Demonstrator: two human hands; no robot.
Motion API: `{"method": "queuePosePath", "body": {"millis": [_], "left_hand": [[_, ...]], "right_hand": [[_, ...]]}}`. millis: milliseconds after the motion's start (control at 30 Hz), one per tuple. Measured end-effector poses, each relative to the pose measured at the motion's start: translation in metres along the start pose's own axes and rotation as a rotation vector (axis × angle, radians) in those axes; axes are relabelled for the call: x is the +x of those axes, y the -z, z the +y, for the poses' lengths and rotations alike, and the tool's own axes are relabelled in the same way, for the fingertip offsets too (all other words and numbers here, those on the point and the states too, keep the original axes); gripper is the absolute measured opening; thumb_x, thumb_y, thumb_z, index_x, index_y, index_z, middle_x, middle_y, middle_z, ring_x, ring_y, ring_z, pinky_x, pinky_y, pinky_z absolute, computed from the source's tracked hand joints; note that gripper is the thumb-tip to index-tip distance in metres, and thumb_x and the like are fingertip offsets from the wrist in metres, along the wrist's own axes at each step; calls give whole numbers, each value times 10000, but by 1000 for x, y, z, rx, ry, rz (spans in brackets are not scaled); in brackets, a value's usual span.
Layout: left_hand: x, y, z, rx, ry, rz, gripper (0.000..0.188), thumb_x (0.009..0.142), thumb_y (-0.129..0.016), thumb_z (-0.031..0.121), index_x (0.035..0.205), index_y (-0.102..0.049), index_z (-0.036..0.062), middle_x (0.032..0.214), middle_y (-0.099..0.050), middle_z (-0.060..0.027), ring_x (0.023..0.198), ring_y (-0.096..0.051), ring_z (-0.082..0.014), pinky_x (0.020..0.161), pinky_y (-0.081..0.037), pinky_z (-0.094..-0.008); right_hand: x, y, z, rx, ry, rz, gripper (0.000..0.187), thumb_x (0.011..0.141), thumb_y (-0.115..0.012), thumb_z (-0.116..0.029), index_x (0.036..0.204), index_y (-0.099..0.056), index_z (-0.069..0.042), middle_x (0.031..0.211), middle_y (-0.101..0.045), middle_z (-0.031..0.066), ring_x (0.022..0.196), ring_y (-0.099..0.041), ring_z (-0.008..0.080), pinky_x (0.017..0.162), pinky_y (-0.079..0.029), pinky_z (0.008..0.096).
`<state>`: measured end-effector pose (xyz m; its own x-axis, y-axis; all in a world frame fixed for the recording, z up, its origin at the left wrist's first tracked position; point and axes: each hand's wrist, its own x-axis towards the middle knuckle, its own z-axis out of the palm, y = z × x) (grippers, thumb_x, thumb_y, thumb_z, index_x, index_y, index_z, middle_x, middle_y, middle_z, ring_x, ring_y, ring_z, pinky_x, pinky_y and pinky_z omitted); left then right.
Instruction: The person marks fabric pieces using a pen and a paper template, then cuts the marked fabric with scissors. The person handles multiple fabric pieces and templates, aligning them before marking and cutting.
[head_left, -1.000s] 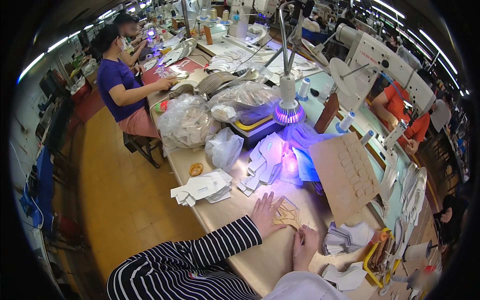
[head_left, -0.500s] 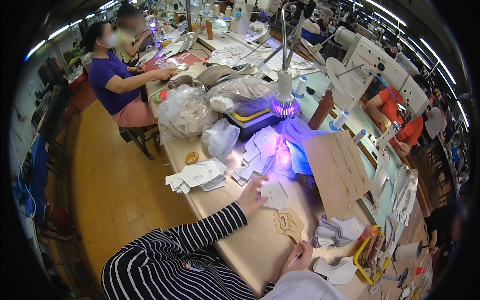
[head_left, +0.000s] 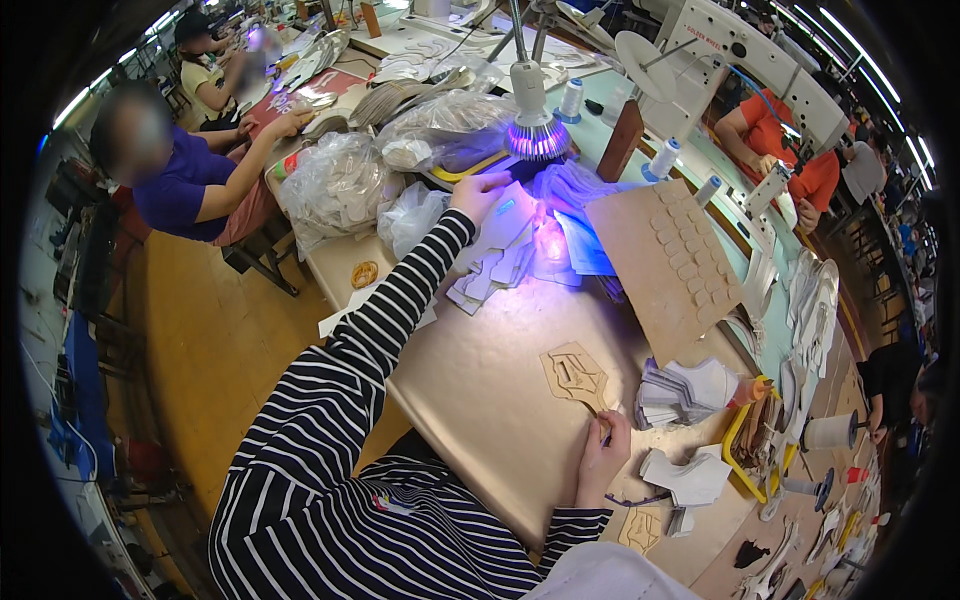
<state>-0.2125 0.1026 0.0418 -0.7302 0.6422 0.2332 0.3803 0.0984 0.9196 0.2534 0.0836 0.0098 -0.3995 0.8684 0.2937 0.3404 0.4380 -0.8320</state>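
Note:
My left hand (head_left: 480, 197) reaches out with its fingers stretched over the upper end of a pile of pale cut pieces (head_left: 508, 222), beneath a purple-lit lamp (head_left: 537, 135). Whether its fingertips touch a piece, I cannot make out. A tan template (head_left: 574, 374) with cut-out slots lies flat on the table. My right hand (head_left: 604, 448) is closed at the template's narrow near end; what lies between its fingers is hidden. More white pieces (head_left: 350, 308) stick out from under my left sleeve.
Clear plastic bags (head_left: 340, 185) crowd the back left. A tan board with rounded tabs (head_left: 668, 265) leans at the right. Near my right hand are stacked grey-white pieces (head_left: 688, 390), loose white pieces (head_left: 690, 475) and a yellow-rimmed tray (head_left: 742, 455). A person in purple (head_left: 190, 185) sits far left.
My left hand has moved away from beside the template to the lamplit pile. The white piece beside the template is gone from there. My right hand stays by the template; its thin pale stick no longer shows.

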Motion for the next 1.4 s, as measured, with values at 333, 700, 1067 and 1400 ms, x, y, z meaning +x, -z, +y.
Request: {"method": "queuePosePath", "body": {"millis": [333,700,1067,1400], "left_hand": [[-91,20,-14,-146,108,70,308,957,-604,123,1213,-680,-30,1108,-742,-158,1002,-702,-197,891,-522,-303],[-135,31,-26,85,340,27,440,940,-652,170,1326,-594,-33,1101,-733,-176,991,-712,-238,901,-540,-320],[-44,-18,-41,387,543,27,984,625,-840,639,1297,-600,-38,1309,-609,-288,1177,-637,-370,1031,-493,-406],[-55,-19,-19,188,546,-52,798,559,-950,342,1210,-666,-22,1138,-714,-182,1022,-696,-283,941,-529,-355]], "right_hand": [[0,2,-3,17,5,-10,125,852,-660,19,976,-642,30,998,-645,165,967,-630,320,879,-494,376],[-3,0,1,1,-8,4,207,904,-633,-28,1106,-645,18,1166,-657,193,1142,-604,354,1002,-457,412],[-6,-7,6,-176,111,-90,430,963,-486,-35,1392,-490,4,1433,-514,222,1397,-389,433,1180,-274,510],[-7,-8,11,-358,105,-104,419,899,-442,56,1291,-580,1,1509,-380,287,1439,-301,472,1192,-243,542]]}}
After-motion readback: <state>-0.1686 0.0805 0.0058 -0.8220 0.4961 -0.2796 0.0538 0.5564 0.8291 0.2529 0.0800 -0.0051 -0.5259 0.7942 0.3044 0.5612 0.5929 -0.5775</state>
